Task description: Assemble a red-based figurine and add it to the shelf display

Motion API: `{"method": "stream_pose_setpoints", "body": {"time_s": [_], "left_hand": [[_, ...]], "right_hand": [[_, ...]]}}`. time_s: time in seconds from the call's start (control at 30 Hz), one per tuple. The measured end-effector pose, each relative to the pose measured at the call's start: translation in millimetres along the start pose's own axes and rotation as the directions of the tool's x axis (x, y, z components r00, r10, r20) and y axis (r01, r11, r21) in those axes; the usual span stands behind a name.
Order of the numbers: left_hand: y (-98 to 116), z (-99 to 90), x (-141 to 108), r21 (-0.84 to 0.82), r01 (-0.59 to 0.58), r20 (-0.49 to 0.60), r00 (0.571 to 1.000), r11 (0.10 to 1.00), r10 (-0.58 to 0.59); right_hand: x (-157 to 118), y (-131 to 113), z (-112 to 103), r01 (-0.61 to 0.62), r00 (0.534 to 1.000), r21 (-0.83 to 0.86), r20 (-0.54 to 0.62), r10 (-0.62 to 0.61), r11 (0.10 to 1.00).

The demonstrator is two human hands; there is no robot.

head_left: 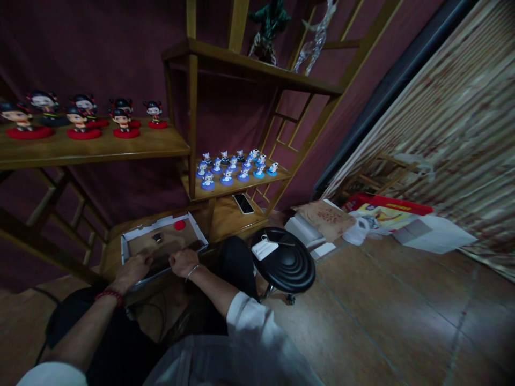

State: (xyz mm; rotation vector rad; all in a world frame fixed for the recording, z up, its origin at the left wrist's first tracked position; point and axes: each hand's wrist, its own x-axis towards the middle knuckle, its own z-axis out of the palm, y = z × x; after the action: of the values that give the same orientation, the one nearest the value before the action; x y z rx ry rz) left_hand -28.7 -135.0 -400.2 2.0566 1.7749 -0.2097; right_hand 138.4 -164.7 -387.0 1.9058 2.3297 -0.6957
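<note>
A shallow white cardboard box (pixel 124 252) with a brown inside rests on the low wooden shelf before me. My left hand (pixel 135 268), above a red beaded bracelet, is closed over the box's front left part. To its right, my right hand (pixel 184 262), with a silver bangle at the wrist, is also closed over the front edge. The fingers curl away from me, so whatever they hold is hidden. Inside the box, beyond the hands, lie a small dark figurine part (pixel 157 237) and a round red base (pixel 179 225).
Black-haired figurines (pixel 122 122) on red bases line the left shelf. Several small purple and blue figurines (pixel 227 176) stand on the middle shelf. A phone (pixel 243 203) lies below them. A black round stool (pixel 292 268) is at my right, with opened boxes (pixel 309 230) behind it.
</note>
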Motion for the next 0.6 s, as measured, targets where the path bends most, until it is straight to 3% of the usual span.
{"method": "stream_pose_setpoints", "body": {"time_s": [0.3, 0.6], "left_hand": [[-3, -2.5, 7, 0.004, -0.010, -0.010, 1.000, 1.000, 0.010], [-4, 15.4, 27, 0.034, -0.083, -0.011, 0.996, 0.996, 0.083]], "right_hand": [[3, 2, 2, -0.008, 0.999, -0.011, 0.054, 0.008, 1.000], [20, 8, -11, 0.011, 0.998, 0.011, 0.055, -0.011, 1.000]]}}
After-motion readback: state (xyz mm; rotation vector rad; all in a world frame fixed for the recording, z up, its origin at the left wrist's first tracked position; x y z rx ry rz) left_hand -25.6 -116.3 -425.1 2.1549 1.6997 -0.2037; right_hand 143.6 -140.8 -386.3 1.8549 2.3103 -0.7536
